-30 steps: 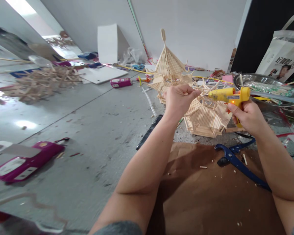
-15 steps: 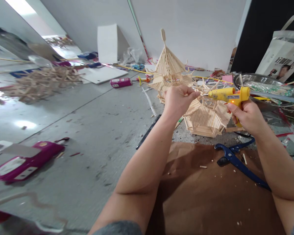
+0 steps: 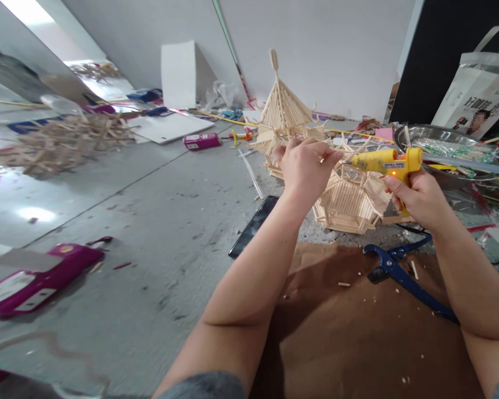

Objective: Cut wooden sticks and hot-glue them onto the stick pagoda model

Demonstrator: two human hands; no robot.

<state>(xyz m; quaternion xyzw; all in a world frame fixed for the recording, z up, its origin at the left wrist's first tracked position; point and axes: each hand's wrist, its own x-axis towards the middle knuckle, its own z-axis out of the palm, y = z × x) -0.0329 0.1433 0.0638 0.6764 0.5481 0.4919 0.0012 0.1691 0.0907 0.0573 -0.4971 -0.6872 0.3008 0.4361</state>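
Observation:
My right hand (image 3: 418, 194) grips a yellow hot glue gun (image 3: 386, 162) by its handle, an orange light glowing on its side. The nozzle points left toward the fingertips of my left hand (image 3: 310, 160). Those fingers are pinched together; what sits between them is too small to make out. Just below and behind both hands stands a small hexagonal model of wooden sticks (image 3: 349, 202), its roof partly open at the top. A taller stick pavilion (image 3: 285, 108) with a pointed roof rises behind my left hand, which hides part of it.
Blue cutters (image 3: 403, 271) lie on brown paper (image 3: 336, 338) with stick scraps. A black phone (image 3: 253, 224) is beside my left forearm. Purple power strips (image 3: 202, 141) rest on the floor at left. A metal bowl (image 3: 403, 133) of packets and a white bag (image 3: 466, 94) stand right.
My left hand has turned slightly, its other fingers lifting and spreading a little near the nozzle. The glue gun stays nearly in place. More of the phone shows beside my left forearm.

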